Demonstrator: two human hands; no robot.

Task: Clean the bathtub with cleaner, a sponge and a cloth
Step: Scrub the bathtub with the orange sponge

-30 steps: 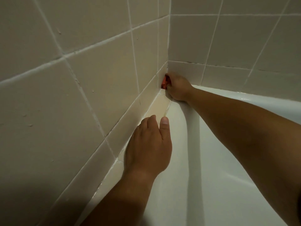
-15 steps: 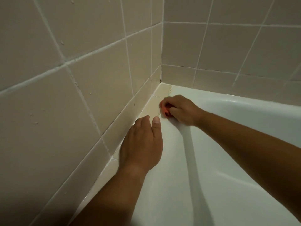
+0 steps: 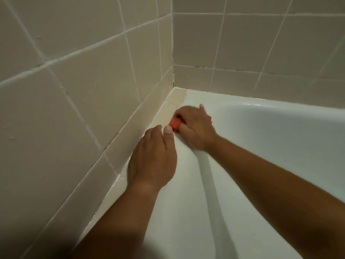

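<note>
My right hand [image 3: 196, 128] grips a small orange-red sponge [image 3: 175, 124] and presses it on the tiled ledge along the white bathtub [image 3: 261, 139], a short way from the corner. A bit of the sponge also shows past the hand's far side. My left hand [image 3: 152, 159] lies flat on the tub's rim just in front of the sponge, fingers straight, thumb tip almost touching it. Cleaner and cloth are not in view.
Beige tiled walls [image 3: 84, 86] meet in a corner [image 3: 173, 85] right behind the ledge, with dark marks in the grout along the back wall. The tub's smooth white inner slope falls away to the right and below my arms.
My right hand has dragged the sponge out of the corner along the ledge toward me, ending beside my left thumb. My left hand has stayed flat on the rim.
</note>
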